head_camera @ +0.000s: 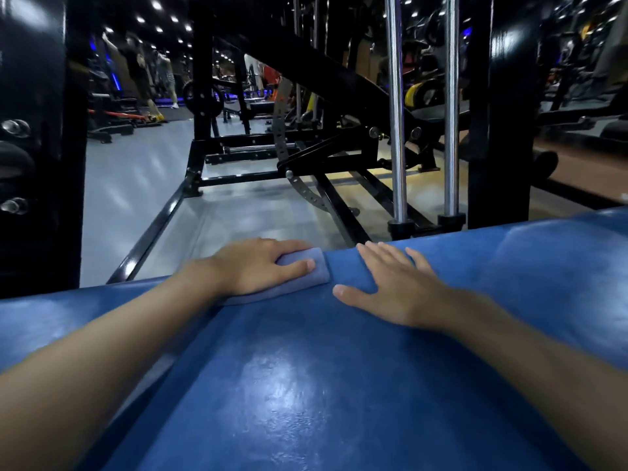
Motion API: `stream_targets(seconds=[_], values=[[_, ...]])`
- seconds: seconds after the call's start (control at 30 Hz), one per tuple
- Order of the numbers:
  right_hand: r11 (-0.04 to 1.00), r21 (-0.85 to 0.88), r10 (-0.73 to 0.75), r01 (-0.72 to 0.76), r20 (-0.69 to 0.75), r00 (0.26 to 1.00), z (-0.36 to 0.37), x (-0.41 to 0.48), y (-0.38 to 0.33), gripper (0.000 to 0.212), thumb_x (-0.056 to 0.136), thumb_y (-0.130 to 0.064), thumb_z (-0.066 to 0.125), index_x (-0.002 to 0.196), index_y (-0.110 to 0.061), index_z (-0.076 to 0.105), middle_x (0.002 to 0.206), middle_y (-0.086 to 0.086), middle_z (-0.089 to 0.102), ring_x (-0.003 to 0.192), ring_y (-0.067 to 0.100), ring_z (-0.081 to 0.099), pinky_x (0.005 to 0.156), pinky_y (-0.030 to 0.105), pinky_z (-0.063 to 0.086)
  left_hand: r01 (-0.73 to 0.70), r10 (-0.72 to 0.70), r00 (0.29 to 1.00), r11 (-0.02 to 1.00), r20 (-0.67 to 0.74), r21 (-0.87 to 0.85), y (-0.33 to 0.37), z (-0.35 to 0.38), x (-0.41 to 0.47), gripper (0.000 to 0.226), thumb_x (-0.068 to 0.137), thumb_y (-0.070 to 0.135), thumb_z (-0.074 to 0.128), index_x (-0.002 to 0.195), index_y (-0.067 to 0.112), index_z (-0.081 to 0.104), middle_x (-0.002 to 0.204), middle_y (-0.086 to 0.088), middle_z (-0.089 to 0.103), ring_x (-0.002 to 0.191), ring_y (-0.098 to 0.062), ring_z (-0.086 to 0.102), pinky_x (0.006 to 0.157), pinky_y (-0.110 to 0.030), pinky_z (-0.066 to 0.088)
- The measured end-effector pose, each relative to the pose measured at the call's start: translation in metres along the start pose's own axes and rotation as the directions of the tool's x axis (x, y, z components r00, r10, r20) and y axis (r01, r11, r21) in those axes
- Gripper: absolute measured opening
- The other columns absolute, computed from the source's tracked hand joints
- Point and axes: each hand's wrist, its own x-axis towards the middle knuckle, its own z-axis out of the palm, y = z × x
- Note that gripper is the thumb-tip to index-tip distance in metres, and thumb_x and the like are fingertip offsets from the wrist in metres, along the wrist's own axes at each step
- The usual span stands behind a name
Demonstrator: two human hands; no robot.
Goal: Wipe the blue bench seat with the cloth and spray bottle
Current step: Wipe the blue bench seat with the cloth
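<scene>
The blue bench seat fills the lower half of the head view, glossy under the lights. A folded blue cloth lies on its far edge. My left hand lies flat on top of the cloth, fingers straight, pressing it to the seat. My right hand rests flat on the bare seat just right of the cloth, fingers spread. No spray bottle is in view.
Beyond the bench's far edge stands a black adjustable bench frame on a grey floor. Two chrome guide rods rise at the right. A black upright stands close at the left.
</scene>
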Motion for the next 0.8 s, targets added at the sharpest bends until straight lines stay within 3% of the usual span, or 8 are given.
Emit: stream_targets(seconds=[0.17,0.27,0.47,0.8], values=[[1.000,0.013,-0.003,0.003,-0.011,1.000,-0.001,-0.005,-0.003,0.101,0.074,-0.087,0.020,0.155,-0.028,0.008,0.163,-0.009,0.001,0.148,0.005,-0.007,0.120,0.045,-0.005,0.041,-0.041,0.999,0.999,0.021,-0.008,-0.052,-0.007,-0.038,0.055,0.088,0.076,0.030,0.141,0.058,0.032,0.147,0.018,0.046,0.135,-0.014,0.043,0.108,-0.034,0.032],[0.999,-0.038,0.032,-0.032,0.010,0.999,-0.006,-0.006,-0.014,0.097,0.077,-0.085,0.019,0.154,-0.027,0.011,0.164,-0.005,0.000,0.149,0.010,-0.008,0.119,0.051,-0.007,0.049,-0.050,0.999,0.998,0.012,0.025,-0.054,-0.010,-0.037,0.054,0.088,0.077,0.028,0.138,0.057,0.036,0.145,0.016,0.049,0.131,-0.017,0.047,0.106,-0.037,0.035],[0.998,0.054,-0.025,0.028,-0.063,0.998,0.011,-0.004,-0.066,0.098,0.075,-0.085,0.021,0.153,-0.026,0.012,0.163,-0.007,0.006,0.149,0.012,-0.004,0.119,0.050,-0.005,-0.099,0.099,0.995,0.995,-0.031,-0.006,-0.016,0.002,-0.004,0.047,0.090,0.072,0.030,0.131,0.052,0.042,0.134,0.009,0.059,0.122,-0.021,0.053,0.097,-0.037,0.040],[0.999,0.032,0.028,-0.027,-0.042,0.999,0.013,-0.003,-0.064,0.100,0.075,-0.087,0.024,0.155,-0.028,0.013,0.164,-0.009,0.001,0.149,0.008,-0.007,0.120,0.046,-0.005,0.048,-0.048,0.999,0.999,0.016,-0.012,-0.106,-0.012,-0.068,0.061,0.084,0.084,0.026,0.139,0.059,0.033,0.147,0.019,0.046,0.134,-0.014,0.044,0.108,-0.033,0.031]])
